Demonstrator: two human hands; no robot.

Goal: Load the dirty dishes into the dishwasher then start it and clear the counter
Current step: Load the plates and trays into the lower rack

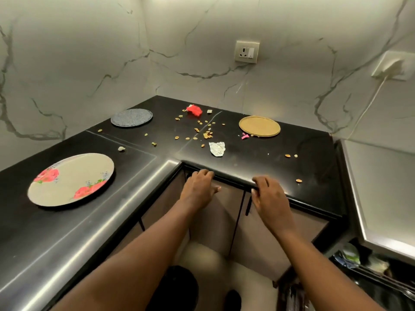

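Just one head-worn wide-angle cam here, looking forward and down into the corner of the black worktop [247,158], pretty close in, forearms reaching up from the bottom of the frame, edges bending.

counter [247,153]: glossy black stone | wall [202,52]: polished marble | wrapper [217,148]: crinkled foil

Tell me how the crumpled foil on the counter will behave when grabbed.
The foil looks thin and creased, so probably very light and easily crushed. It lies loose on the glossy counter, so a push would likely slide it.
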